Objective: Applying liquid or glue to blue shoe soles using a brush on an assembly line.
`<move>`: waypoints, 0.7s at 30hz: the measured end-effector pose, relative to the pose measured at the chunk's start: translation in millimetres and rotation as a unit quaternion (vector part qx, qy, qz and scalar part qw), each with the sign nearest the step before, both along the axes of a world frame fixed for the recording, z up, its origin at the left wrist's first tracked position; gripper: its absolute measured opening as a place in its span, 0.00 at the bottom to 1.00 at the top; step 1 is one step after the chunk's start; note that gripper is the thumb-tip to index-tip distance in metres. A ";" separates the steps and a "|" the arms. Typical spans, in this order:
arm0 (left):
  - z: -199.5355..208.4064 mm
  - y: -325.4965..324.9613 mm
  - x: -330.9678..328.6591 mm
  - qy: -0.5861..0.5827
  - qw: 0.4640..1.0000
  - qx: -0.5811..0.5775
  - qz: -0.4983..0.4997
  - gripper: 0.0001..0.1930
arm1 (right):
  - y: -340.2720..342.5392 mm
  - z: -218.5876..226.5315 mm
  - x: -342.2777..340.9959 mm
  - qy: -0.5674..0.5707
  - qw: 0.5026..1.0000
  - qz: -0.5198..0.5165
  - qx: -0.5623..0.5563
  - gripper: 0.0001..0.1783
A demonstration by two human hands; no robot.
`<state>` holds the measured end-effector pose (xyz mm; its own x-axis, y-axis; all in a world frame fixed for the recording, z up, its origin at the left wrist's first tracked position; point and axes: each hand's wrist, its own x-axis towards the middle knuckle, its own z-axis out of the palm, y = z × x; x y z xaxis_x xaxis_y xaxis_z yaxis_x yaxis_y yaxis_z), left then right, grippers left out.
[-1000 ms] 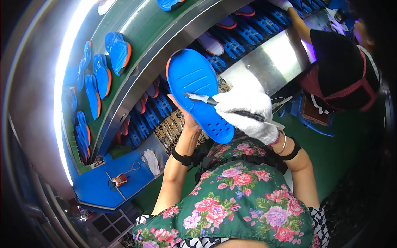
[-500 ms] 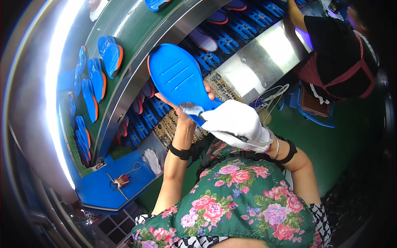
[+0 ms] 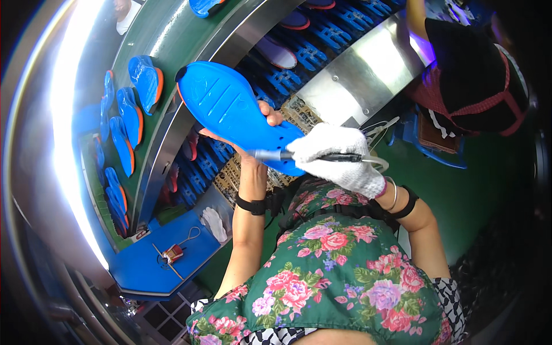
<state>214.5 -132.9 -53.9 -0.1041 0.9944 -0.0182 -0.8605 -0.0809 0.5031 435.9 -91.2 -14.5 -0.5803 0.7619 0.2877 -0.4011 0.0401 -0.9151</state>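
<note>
My bare left hand (image 3: 271, 114) grips a bright blue shoe sole (image 3: 221, 100) by its edges near the middle, the fingers curling over one side. One broad end tilts up toward the conveyor and has an orange rim and shallow grooves. Small holes show at the end nearer me. My right hand (image 3: 336, 156), in a white knit glove, is closed around a slim brush (image 3: 282, 155) with a thin hose at its back. The brush's pale tip lies at the sole's lower edge, close to my left hand; whether it touches is unclear.
A curved green conveyor (image 3: 158, 43) with a metal rim carries several blue soles (image 3: 145, 80) at the left. Beneath it are racks of blue holders (image 3: 310, 57). A blue side table (image 3: 144, 267) bears a small red spool-like item (image 3: 172, 253). A white glove (image 3: 214, 223) lies beside it. Another person (image 3: 468, 75) is at the right.
The sole has shifted left and slightly down in view, showing more of its near end. My right hand has turned, so the brush and its hose now show, with the tip lower on the sole.
</note>
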 end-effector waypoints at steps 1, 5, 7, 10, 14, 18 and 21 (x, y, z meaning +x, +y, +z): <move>-0.3 1.3 -0.8 0.012 1.000 -0.004 -0.016 0.62 | 4.5 -4.8 1.1 -0.034 0.992 -0.053 0.113 0.10; -8.1 6.2 -4.1 -0.071 0.997 -0.010 -0.009 0.64 | -1.3 -3.0 1.1 -0.051 0.949 -0.074 0.304 0.15; -4.0 12.0 -1.4 -0.100 0.994 0.019 -0.023 0.63 | -0.3 -1.2 5.5 -0.047 0.977 -0.026 0.208 0.12; -4.5 12.6 -6.3 -0.105 0.993 0.027 -0.040 0.63 | 5.1 -9.6 7.0 0.002 1.000 0.026 0.008 0.06; 7.2 16.2 -8.6 -0.005 0.997 -0.065 -0.043 0.60 | 11.0 -12.1 12.0 -0.062 0.958 -0.057 0.272 0.12; 1.1 23.4 -18.8 0.001 0.992 -0.073 -0.098 0.64 | 1.0 -15.9 10.0 -0.034 0.965 0.023 0.259 0.13; 3.3 23.9 -28.6 0.024 0.986 -0.093 -0.139 0.64 | 7.9 -15.9 12.3 -0.008 0.985 0.098 0.139 0.09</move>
<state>185.9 -109.0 -50.6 0.1672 0.9645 -0.2045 -0.8113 0.2525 0.5273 448.3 -83.4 -30.5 -0.7142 0.5276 0.4600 -0.4125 0.2137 -0.8855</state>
